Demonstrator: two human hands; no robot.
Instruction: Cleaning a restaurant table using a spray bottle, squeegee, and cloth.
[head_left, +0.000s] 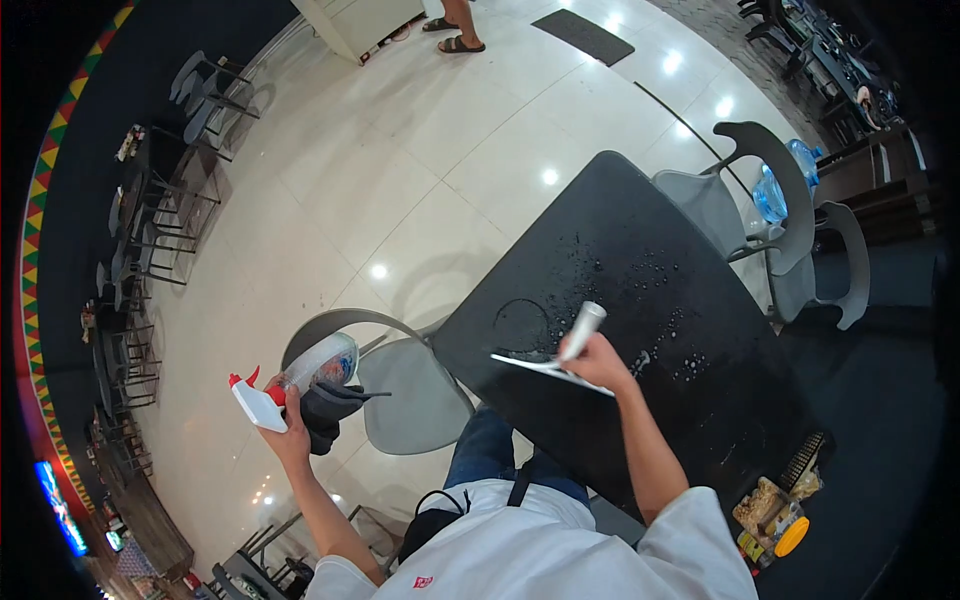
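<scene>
My left hand grips a clear spray bottle by its neck, below the red and white trigger head, along with a dark cloth. It is held out over the floor beside a grey chair. My right hand is closed around the white handle of a squeegee, whose long thin blade lies on the black tabletop. Drops of liquid and a little foam lie beyond and to the right of the blade. A faint wet ring shows just past the blade's left part.
A grey chair stands at the table's left; more grey chairs stand at its right, near blue water bottles. Food containers and a basket sit at the near right corner. A person's sandalled feet show at the top.
</scene>
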